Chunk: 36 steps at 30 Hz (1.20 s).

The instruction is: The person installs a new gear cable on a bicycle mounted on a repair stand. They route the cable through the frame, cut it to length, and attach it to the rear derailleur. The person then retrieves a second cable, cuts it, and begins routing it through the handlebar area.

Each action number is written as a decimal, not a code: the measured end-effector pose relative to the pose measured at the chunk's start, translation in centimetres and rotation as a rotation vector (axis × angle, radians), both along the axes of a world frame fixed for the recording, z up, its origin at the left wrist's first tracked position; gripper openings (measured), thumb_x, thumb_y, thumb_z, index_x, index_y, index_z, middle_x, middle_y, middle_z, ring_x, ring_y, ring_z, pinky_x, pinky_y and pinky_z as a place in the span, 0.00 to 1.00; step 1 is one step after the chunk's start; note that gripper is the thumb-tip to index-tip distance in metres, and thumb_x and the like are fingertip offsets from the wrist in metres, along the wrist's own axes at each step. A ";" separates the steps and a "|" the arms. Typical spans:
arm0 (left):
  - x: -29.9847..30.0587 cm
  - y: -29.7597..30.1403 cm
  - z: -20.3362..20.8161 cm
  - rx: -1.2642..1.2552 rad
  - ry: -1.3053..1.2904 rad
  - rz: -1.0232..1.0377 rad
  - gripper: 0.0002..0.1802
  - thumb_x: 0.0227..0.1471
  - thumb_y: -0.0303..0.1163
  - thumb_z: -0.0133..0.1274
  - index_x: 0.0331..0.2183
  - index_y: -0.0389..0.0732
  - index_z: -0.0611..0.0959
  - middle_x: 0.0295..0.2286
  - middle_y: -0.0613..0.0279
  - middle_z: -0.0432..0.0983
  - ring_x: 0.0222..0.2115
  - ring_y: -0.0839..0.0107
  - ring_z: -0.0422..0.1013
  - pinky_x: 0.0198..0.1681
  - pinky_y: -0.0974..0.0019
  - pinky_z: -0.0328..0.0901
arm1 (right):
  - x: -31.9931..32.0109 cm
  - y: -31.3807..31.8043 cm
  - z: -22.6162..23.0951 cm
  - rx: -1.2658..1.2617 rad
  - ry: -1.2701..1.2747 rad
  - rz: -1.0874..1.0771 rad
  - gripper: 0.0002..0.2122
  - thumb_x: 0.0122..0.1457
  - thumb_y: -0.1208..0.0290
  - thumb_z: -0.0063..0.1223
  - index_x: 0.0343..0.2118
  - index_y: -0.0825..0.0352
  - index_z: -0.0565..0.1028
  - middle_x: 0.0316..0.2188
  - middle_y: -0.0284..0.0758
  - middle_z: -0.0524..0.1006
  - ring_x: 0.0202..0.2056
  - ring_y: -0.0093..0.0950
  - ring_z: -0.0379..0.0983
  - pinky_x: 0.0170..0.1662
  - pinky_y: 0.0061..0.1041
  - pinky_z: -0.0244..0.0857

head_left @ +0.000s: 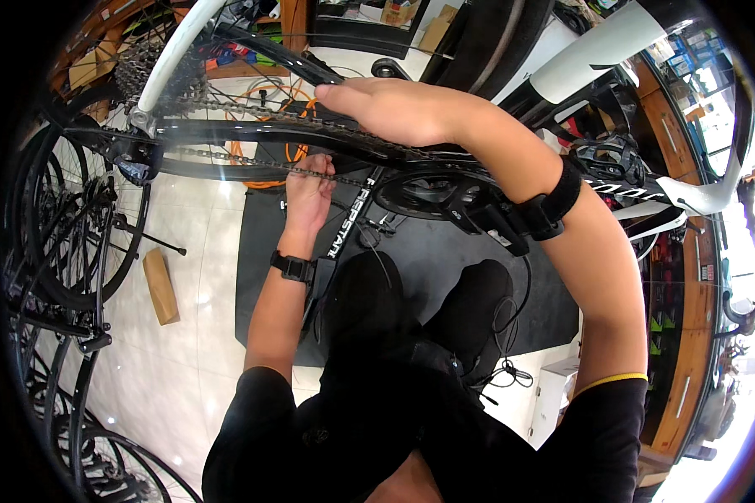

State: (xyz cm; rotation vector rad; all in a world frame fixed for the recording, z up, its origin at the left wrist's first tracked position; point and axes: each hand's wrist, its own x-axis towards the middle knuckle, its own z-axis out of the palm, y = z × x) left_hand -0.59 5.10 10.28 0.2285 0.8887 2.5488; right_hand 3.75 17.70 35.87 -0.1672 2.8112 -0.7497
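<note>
A bicycle with black and white tubes crosses the upper part of the head view. My left hand (310, 191) is closed with its fingertips on the lower run of the bicycle chain (235, 158), below the black chainstay (226, 132). Reaching over the bicycle, my right hand (398, 107) lies against the black frame tube (281, 57), above the chain's upper run. One fingertip shows beside that tube; the other fingers are hidden. The cassette (143, 74) sits at the chain's left end, and the crankset (432, 194) is right of my left hand.
Below the bicycle lies a black mat (445, 260) on the pale tiled floor. Orange cable (296, 151) lies behind the chain. More bicycles (84, 243) stand at the left, near a brown cardboard piece (160, 286). Wooden drawers (688, 327) line the right.
</note>
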 end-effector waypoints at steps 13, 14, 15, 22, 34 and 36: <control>1.0 -1.9 -0.9 -0.409 0.216 0.214 0.19 0.50 0.18 0.54 0.46 0.35 0.73 0.37 0.59 0.74 0.30 0.80 0.67 0.34 0.77 0.64 | 1.1 -0.8 1.4 0.086 0.042 -0.007 0.33 0.62 0.45 0.31 0.42 0.79 0.70 0.39 0.52 0.74 0.43 0.44 0.72 0.47 0.35 0.62; 1.4 -2.4 -1.3 -0.436 0.251 0.249 0.20 0.50 0.18 0.53 0.47 0.35 0.72 0.39 0.59 0.73 0.30 0.80 0.68 0.36 0.76 0.64 | 1.3 -0.9 1.5 0.067 0.125 -0.018 0.31 0.62 0.46 0.33 0.39 0.79 0.70 0.38 0.52 0.75 0.42 0.44 0.72 0.46 0.35 0.63; 2.0 -3.0 -1.5 -0.462 0.287 0.280 0.22 0.50 0.17 0.53 0.48 0.34 0.70 0.42 0.58 0.71 0.31 0.79 0.68 0.37 0.76 0.64 | 1.5 -0.8 1.7 0.119 0.214 0.001 0.27 0.61 0.50 0.37 0.38 0.78 0.70 0.36 0.52 0.75 0.41 0.45 0.72 0.45 0.36 0.64; 5.6 -7.8 -2.4 -0.759 0.311 0.384 0.28 0.50 0.20 0.52 0.52 0.35 0.63 0.50 0.57 0.63 0.32 0.78 0.68 0.39 0.74 0.65 | 5.0 1.3 3.8 0.225 0.789 0.094 0.08 0.50 0.73 0.52 0.29 0.74 0.74 0.27 0.52 0.76 0.32 0.47 0.75 0.38 0.39 0.69; 10.9 -5.5 11.3 -0.589 0.762 -0.412 0.15 0.53 0.21 0.51 0.44 0.36 0.73 0.39 0.63 0.73 0.39 0.77 0.69 0.43 0.73 0.63 | 15.1 7.1 9.1 -0.190 0.668 -0.481 0.13 0.64 0.71 0.40 0.30 0.76 0.72 0.20 0.38 0.75 0.24 0.24 0.75 0.29 0.22 0.69; 10.6 -3.0 13.1 -0.524 0.819 -0.363 0.16 0.53 0.21 0.51 0.46 0.35 0.73 0.40 0.63 0.72 0.40 0.77 0.68 0.43 0.74 0.63 | 14.4 8.5 8.2 -0.427 0.715 -0.530 0.14 0.65 0.70 0.38 0.30 0.77 0.72 0.22 0.37 0.76 0.25 0.24 0.75 0.30 0.21 0.71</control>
